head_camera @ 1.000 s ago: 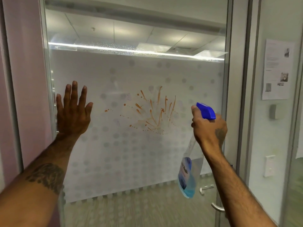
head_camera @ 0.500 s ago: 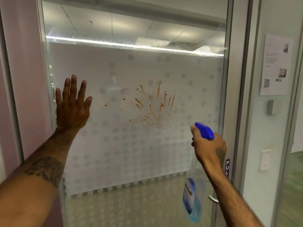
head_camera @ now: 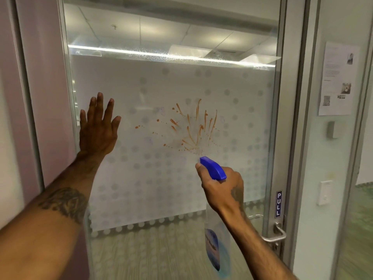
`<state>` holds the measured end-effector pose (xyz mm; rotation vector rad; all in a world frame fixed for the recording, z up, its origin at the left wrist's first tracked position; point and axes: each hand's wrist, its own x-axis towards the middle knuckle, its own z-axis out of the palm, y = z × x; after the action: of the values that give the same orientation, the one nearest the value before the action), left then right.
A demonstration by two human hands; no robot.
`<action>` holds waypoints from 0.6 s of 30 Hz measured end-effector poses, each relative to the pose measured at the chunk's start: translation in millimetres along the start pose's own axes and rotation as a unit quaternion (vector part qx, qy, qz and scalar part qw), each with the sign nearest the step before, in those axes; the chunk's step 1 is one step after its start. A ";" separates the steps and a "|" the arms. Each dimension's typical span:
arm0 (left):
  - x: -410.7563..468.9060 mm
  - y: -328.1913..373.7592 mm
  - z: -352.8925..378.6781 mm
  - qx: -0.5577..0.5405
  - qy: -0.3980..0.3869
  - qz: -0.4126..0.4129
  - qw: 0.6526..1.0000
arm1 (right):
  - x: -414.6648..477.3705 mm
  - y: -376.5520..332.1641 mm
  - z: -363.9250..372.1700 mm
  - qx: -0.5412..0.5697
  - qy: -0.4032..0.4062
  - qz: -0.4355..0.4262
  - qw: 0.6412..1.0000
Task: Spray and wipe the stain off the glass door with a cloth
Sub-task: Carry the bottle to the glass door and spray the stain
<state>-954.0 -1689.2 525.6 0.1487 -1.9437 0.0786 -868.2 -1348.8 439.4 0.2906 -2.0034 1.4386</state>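
Observation:
An orange-brown splatter stain [head_camera: 193, 130] marks the frosted, dotted glass door [head_camera: 153, 178] at its middle. My right hand [head_camera: 222, 188] grips a clear spray bottle [head_camera: 214, 251] with a blue trigger head [head_camera: 213, 168]. The nozzle points up at the glass just below the stain, and a faint mist hangs around the stain's lower right. My left hand [head_camera: 96, 128] rests flat on the glass near the door's left edge, fingers spread, well left of the stain. No cloth is in view.
A metal door frame [head_camera: 286, 118] with a blue PULL sign [head_camera: 278, 204] and a lever handle [head_camera: 276, 235] runs down the right. On the wall beyond it hang a paper notice [head_camera: 339, 77], a small grey box [head_camera: 333, 129] and a white switch [head_camera: 325, 191].
My right hand has dropped with the bottle and swung left, from beside the stain to just below it. My left hand has stayed flat on the glass.

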 end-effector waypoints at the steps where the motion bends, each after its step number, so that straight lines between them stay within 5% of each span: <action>1: -2.9 2.2 -2.3 -0.014 -0.007 -0.010 1.000 | -0.5 -0.8 -4.3 0.007 0.006 -0.001 1.000; 10: -80.9 58.4 -13.2 -0.136 -0.023 -0.063 0.988 | -6.9 10.0 -65.7 0.045 0.040 0.022 0.998; 18: -147.4 185.3 -15.9 -0.268 -0.094 -0.036 0.958 | -26.7 44.0 -161.4 0.134 -0.002 0.120 0.984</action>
<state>-912.1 -1493.9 397.4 -0.1400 -2.0758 -0.5263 -810.7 -1190.6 420.1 0.1690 -1.8969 1.8656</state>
